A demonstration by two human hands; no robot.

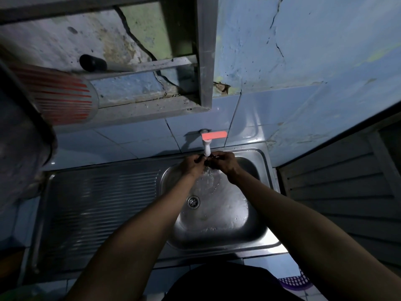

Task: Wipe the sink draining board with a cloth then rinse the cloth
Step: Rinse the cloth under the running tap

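Both hands meet under the white tap (pixel 206 146) with its red handle (pixel 214 134), above the steel sink basin (pixel 256 213). My left hand (pixel 192 165) and my right hand (pixel 225 162) close together on a small dark cloth (pixel 209 162), which is mostly hidden between the fingers. Water runs off the hands and spreads over the basin floor near the drain (pixel 193 202). The ribbed draining board (pixel 97 209) lies to the left of the basin with nothing on it.
A metal shelf frame (pixel 204 61) hangs on the cracked blue wall above the tap. A red-striped container (pixel 65 101) and a large dark pot (pixel 21 131) overhang the board's far left. A louvred door (pixel 338 181) stands on the right; a purple basket (pixel 295 281) sits low right.
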